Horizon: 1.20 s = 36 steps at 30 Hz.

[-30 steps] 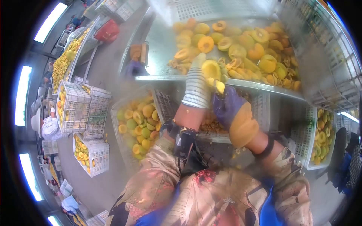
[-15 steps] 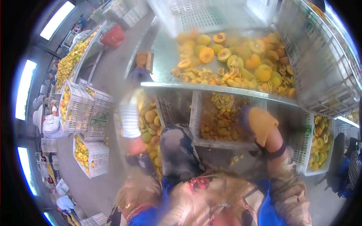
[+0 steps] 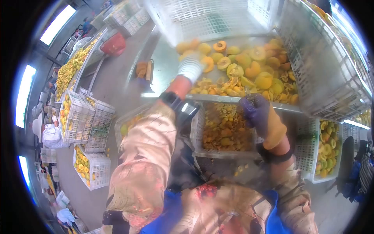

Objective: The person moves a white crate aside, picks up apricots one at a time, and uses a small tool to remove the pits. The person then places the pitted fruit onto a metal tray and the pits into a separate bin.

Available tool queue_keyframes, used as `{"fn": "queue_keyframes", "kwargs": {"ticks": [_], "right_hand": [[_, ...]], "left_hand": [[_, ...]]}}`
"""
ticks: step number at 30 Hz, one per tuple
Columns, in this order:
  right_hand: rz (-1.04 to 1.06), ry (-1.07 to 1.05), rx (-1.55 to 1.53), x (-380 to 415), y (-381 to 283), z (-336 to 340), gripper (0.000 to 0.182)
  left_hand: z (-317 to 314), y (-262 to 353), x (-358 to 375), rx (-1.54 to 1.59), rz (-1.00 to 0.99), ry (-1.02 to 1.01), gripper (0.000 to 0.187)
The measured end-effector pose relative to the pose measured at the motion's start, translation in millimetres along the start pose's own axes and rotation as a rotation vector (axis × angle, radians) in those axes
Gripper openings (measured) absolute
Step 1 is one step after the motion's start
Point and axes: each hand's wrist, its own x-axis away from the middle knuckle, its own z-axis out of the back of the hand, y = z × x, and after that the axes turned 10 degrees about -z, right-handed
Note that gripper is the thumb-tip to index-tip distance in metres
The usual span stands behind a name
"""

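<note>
My left hand (image 3: 191, 67), in a white striped glove, reaches over the metal table's front lip to the left edge of a heap of halved yellow peaches (image 3: 264, 80). Its fingers blur into the fruit. Just past the lip, my right hand (image 3: 255, 111), in a purple glove with a tan cuff, is closed. A thin metal tool (image 3: 247, 91) sticks up from its fingers. Beneath it, a white crate (image 3: 198, 128) holds peach scraps and pits (image 3: 222, 132). Small peel and pit pieces (image 3: 206, 86) lie along the lip.
A tall white crate (image 3: 323, 66) stands on the table's right, another (image 3: 218, 19) at its back. Below right is a crate of peach halves (image 3: 328, 146). My left sleeve covers part of a fruit crate (image 3: 130, 123). Stacked crates (image 3: 80, 117) and a red tub (image 3: 113, 44) stand left.
My left hand has moved from above the lower left crate up to the peach heap. My right hand has risen from over the scrap crate to the table's lip.
</note>
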Motion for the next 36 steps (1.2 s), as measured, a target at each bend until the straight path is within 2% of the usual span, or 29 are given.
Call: {"fn": "queue_keyframes", "kwargs": {"ticks": [2, 5, 6, 7, 8, 9, 10, 11, 13, 14, 16, 17, 18, 19, 21, 22, 24, 25, 27, 28, 30, 32, 34, 36], "right_hand": [[0.04, -0.049, -0.103, -8.8, 8.3, 2.2, 0.033], [0.112, -0.023, 0.064, -15.1, 20.3, 1.3, 0.032], [0.179, -0.012, 0.114, -16.8, 23.8, 0.9, 0.032], [0.247, -0.001, 0.161, -16.2, 22.1, -2.2, 0.031], [0.244, 0.001, 0.15, -11.8, 17.1, -5.5, 0.031], [0.103, -0.024, 0.02, 0.8, 2.8, -11.2, 0.031], [-0.038, -0.049, -0.107, 8.0, -4.1, -16.4, 0.032], [-0.046, -0.05, -0.113, 7.0, -1.2, -20.6, 0.032], [0.119, -0.082, -0.008, 1.4, 9.8, -28.3, 0.034], [0.106, -0.078, -0.006, -3.0, 16.2, -32.8, 0.034], [0.524, 0.258, 0.49, -9.6, 24.5, -41.7, 0.032], [0.507, 0.263, 0.49, -10.8, 26.1, -43.4, 0.032], [0.395, 0.26, 0.57, -9.6, 22.4, -45.0, 0.034], [0.285, 0.255, 0.647, -8.6, 19.8, -45.7, 0.037], [0.262, 0.266, 0.689, -9.7, 16.9, -45.8, 0.035], [0.248, 0.269, 0.736, -10.7, 15.2, -46.6, 0.033], [0.189, 0.269, 0.82, -12.9, 9.7, -50.0, 0.031], [0.129, 0.268, 0.904, -13.8, 8.6, -52.4, 0.03], [0.127, 0.294, 0.92, -16.0, 11.6, -58.3, 0.028], [0.13, 0.323, 0.936, -17.1, 12.7, -60.5, 0.027], [0.161, 0.333, 0.905, -14.9, 15.7, -64.4, 0.026], [0.193, 0.344, 0.873, -11.7, 14.3, -67.5, 0.026], [0.072, 0.237, 0.863, -7.2, 6.8, -69.3, 0.03], [0.086, 0.237, 0.821, -7.0, 7.6, -72.3, 0.03]], "left_hand": [[-21.2, 12.8, -14.9, -0.236, 0.125, -0.261, 0.037], [-19.8, 12.2, -14.4, -0.235, 0.009, -0.32, 0.043], [-28.7, -10.6, -13.0, 0.108, 0.107, -0.242, 0.05], [-11.6, -2.2, -5.7, 0.104, 0.104, -0.249, 0.05], [6.5, 7.0, 8.2, 0.576, 0.264, -0.185, 0.05], [26.5, 23.3, 26.9, 1.046, 0.43, -0.112, 0.05], [40.3, 39.1, 47.8, 1.24, 0.427, -0.059, 0.049], [48.6, 52.4, 67.0, 1.435, 0.421, 0.0, 0.048], [47.0, 71.4, 97.0, 1.494, 0.427, 0.04, 0.047], [42.7, 77.3, 105.0, 1.553, 0.423, 0.09, 0.046], [27.9, 79.1, 115.2, 1.67, 0.434, 0.03, 0.044], [20.9, 80.2, 119.7, 1.774, 0.435, -0.024, 0.043], [14.8, 82.0, 119.8, 1.875, 0.463, 0.0, 0.039], [8.2, 79.0, 119.1, 1.877, 0.472, -0.016, 0.039], [-3.6, 71.6, 116.0, 1.319, 0.198, 0.024, 0.036], [-6.1, 70.5, 118.4, 1.318, 0.199, 0.02, 0.036], [-10.7, 71.4, 123.9, 0.558, -0.094, 0.065, 0.035], [-14.7, 70.1, 124.1, 0.558, -0.092, 0.062, 0.035], [-18.9, 70.7, 122.6, 0.881, 0.039, 0.072, 0.031], [-17.6, 74.6, 122.7, 0.881, 0.042, 0.071, 0.031], [-13.8, 85.0, 122.6, 1.147, 0.204, 0.119, 0.031], [-22.9, 83.4, 123.3, 1.138, 0.254, 0.159, 0.029], [-20.9, 87.4, 121.0, 1.127, 0.302, 0.199, 0.027], [-12.9, 94.2, 117.9, 1.623, 0.694, 0.229, 0.025]]}}
